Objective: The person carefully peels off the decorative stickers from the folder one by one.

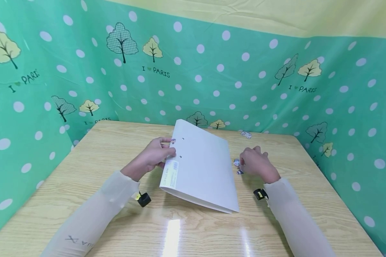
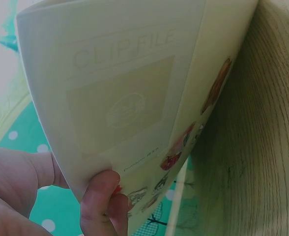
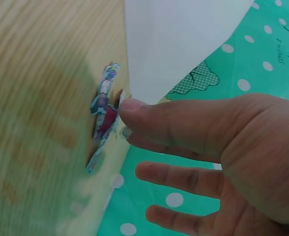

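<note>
A white clip file folder (image 1: pixel 206 164) stands tilted above the middle of the table, its lower edge gaping slightly. My left hand (image 1: pixel 152 154) grips it at the spine, thumb on one side and fingers on the other. Several coloured stickers (image 2: pixel 176 155) show on the folder's underside in the left wrist view, and one small sticker (image 1: pixel 173 141) is on the spine. Just right of the folder, my right hand (image 1: pixel 256 161) is low over small cut-out stickers (image 1: pixel 236 163). Its thumb and index finger pinch a small sticker (image 3: pixel 120 109), largely hidden by the thumb.
Another cut-out sticker (image 1: pixel 246 135) lies by the table's back edge. The wooden table (image 1: pixel 193 233) meets a green dotted cloth (image 1: pixel 197 76) at the back and both sides. A small black device (image 1: pixel 144 199) hangs at the left wrist, and one (image 1: pixel 260 194) at the right.
</note>
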`<state>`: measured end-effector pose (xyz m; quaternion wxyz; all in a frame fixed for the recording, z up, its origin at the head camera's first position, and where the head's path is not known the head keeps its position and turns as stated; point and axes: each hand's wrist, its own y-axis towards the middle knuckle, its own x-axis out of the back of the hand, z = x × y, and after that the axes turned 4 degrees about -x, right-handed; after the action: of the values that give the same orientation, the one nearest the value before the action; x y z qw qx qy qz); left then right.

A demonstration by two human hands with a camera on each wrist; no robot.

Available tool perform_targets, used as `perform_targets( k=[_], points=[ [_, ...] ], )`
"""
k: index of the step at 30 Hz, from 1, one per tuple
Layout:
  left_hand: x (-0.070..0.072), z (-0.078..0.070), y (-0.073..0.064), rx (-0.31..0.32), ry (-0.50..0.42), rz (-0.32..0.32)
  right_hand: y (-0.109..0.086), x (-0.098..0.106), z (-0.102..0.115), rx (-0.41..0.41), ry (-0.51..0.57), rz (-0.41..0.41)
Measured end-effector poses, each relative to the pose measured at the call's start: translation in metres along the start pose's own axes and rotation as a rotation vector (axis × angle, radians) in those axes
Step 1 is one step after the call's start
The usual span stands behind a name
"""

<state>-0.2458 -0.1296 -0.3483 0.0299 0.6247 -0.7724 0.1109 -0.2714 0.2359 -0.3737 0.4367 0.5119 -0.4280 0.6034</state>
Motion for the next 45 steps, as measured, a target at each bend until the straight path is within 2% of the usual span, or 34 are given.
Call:
perform_targets(
  k=[6, 17, 23, 28, 31, 38, 45],
  points=[
    [0.0, -0.001, -0.001, 0.001, -0.005, 0.005, 0.002, -0.001, -0.001, -0.019, 0.0, 0.016],
    [0.001, -0.001, 0.0, 0.005, -0.004, -0.002, 0.0, -0.001, 0.009, -0.014, 0.018, -0.018],
    [0.001, -0.001, 0.0, 0.005, -0.001, -0.016, 0.0, -0.003, 0.021, 0.047, 0.078, -0.064],
    [0.0, -0.002, 0.0, 0.005, -0.006, -0.021, -0.001, -0.005, 0.03, 0.129, 0.163, -0.078],
    [0.001, -0.002, -0.001, 0.004, -0.018, -0.021, -0.001, -0.006, 0.034, 0.183, 0.229, -0.046],
    [0.001, -0.003, -0.001, 0.008, -0.034, -0.025, -0.001, -0.01, 0.043, 0.282, 0.404, 0.092],
    [0.002, -0.003, -0.002, 0.005, -0.065, -0.01, -0.001, -0.016, 0.042, 0.332, 0.426, 0.14]
  ],
)
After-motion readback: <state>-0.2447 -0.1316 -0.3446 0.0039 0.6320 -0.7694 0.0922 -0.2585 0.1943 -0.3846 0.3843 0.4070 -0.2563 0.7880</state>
